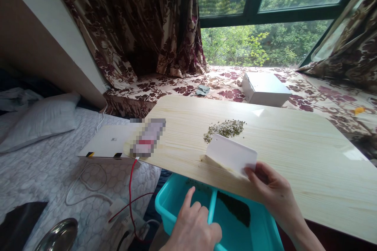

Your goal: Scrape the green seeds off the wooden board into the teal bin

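My right hand (272,188) pinches the right end of a thin white plastic scraper (231,153), which is tilted with its lower edge near the tabletop. Just behind the scraper lies a loose pile of small green beans and white grains (225,128). My left hand (194,223) hovers over a teal divided bin (165,204), index finger stretched out and the other fingers partly curled; nothing shows in it. Dark green beans (235,208) fill part of the bin's right compartment. A few grains are scattered in the left one.
The bin sits below the front edge of the wooden table (294,145). A blurred-out phone-like thing (149,137) with a red cable (130,188) lies at the table's left, beside a white box (108,141). Another white box (265,88) stands on the windowsill. A metal dish (59,235) rests on the bed.
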Demonstrator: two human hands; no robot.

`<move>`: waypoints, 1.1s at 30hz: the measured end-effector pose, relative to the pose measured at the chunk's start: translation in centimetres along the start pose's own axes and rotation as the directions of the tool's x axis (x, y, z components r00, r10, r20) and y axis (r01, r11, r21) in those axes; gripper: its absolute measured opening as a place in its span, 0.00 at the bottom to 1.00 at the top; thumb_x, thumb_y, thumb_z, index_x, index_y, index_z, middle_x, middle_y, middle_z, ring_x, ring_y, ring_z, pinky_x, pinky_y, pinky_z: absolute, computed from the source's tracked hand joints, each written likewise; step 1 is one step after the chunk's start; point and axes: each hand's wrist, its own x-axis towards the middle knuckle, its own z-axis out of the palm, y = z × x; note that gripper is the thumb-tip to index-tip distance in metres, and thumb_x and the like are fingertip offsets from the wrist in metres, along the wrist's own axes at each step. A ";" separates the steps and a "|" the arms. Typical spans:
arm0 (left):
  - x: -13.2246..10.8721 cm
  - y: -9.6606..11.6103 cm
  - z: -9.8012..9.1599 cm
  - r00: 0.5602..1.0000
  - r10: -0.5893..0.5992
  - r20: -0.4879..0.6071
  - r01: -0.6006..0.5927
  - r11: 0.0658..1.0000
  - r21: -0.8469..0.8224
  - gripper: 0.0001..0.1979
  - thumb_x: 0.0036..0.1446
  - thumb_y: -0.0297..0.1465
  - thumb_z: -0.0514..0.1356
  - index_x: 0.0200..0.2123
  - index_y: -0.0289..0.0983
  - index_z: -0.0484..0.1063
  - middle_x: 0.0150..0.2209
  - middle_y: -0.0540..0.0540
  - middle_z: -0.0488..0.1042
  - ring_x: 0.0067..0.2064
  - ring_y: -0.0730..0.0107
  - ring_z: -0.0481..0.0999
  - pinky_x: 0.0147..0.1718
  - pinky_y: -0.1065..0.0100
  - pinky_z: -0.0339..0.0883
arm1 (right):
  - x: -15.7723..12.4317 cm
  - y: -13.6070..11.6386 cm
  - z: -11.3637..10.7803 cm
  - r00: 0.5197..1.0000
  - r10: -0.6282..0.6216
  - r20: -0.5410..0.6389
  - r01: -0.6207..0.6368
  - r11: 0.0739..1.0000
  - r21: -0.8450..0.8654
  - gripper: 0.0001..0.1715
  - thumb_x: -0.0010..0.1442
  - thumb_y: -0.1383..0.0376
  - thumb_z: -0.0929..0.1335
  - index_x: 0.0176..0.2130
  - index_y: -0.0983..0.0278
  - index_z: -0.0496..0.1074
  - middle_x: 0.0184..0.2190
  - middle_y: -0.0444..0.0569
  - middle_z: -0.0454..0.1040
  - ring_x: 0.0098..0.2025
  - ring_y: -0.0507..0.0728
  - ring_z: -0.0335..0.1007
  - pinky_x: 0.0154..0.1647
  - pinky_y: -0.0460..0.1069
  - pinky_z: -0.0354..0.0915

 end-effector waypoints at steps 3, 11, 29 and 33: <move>0.0 -0.2 -0.2 0.999 0.005 0.042 -0.004 1.000 -0.014 0.14 0.53 0.32 0.64 0.19 0.40 0.65 0.19 0.54 0.62 0.23 0.71 0.58 0.53 0.44 0.52 | -0.2 -0.3 0.1 0.999 -0.052 0.004 0.052 0.999 0.006 0.08 0.51 0.59 0.68 0.30 0.61 0.74 0.27 0.47 0.79 0.30 0.57 0.78 0.32 0.47 0.72; 0.1 -0.2 -0.3 1.000 0.006 -0.030 -0.005 1.000 0.021 0.16 0.49 0.35 0.67 0.18 0.40 0.64 0.17 0.54 0.62 0.22 0.71 0.59 0.52 0.45 0.54 | 0.5 -0.2 0.9 0.968 -0.191 0.165 0.201 0.978 -0.047 0.07 0.56 0.61 0.66 0.32 0.61 0.73 0.28 0.46 0.79 0.31 0.56 0.77 0.33 0.47 0.71; -0.2 -0.4 -0.6 0.999 -0.007 0.044 0.007 1.000 -0.012 0.13 0.52 0.31 0.64 0.19 0.40 0.64 0.19 0.55 0.62 0.23 0.71 0.61 0.54 0.43 0.52 | -0.2 0.1 0.0 1.000 -0.008 0.008 0.008 1.000 -0.001 0.10 0.51 0.57 0.68 0.29 0.60 0.74 0.26 0.47 0.79 0.29 0.58 0.77 0.31 0.47 0.72; -0.2 -0.5 -0.6 0.998 -0.007 0.058 0.007 1.000 -0.002 0.13 0.50 0.33 0.65 0.20 0.40 0.65 0.19 0.54 0.63 0.23 0.70 0.61 0.53 0.44 0.54 | 0.2 0.0 0.6 1.000 -0.002 -0.016 0.002 1.000 0.003 0.10 0.51 0.57 0.68 0.30 0.61 0.74 0.28 0.48 0.80 0.31 0.58 0.77 0.34 0.48 0.72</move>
